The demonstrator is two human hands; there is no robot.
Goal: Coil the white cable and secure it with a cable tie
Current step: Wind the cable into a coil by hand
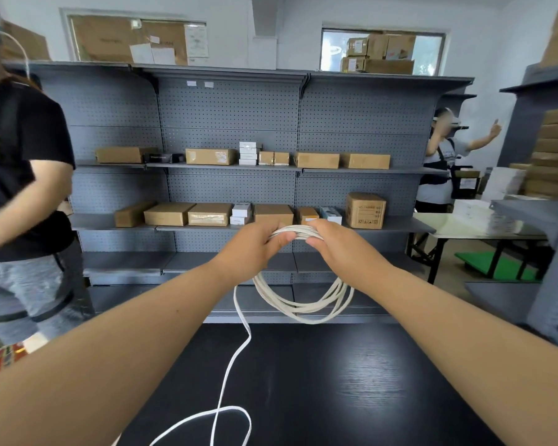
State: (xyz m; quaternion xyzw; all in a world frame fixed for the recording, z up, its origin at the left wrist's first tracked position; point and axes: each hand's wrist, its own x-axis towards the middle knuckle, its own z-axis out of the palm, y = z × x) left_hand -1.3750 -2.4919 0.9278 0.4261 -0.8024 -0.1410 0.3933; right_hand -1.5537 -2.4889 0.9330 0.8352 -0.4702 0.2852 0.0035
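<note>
The coiled white cable (303, 312) hangs above the dark wooden bench (335, 397), its loose end lying on it; grey metal shelving (232, 123) carrying cardboard boxes (169, 214) stands behind.

White cable (303, 304) hangs coiled, loose tail trailing down.

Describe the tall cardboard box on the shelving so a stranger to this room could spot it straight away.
Face the grey pegboard shelving on the back wall and find the lowest shelf that holds boxes. The box stands at that row's right end. It is the tallest there, with black symbols printed on its front, while its neighbours lie low and flat.
</note>
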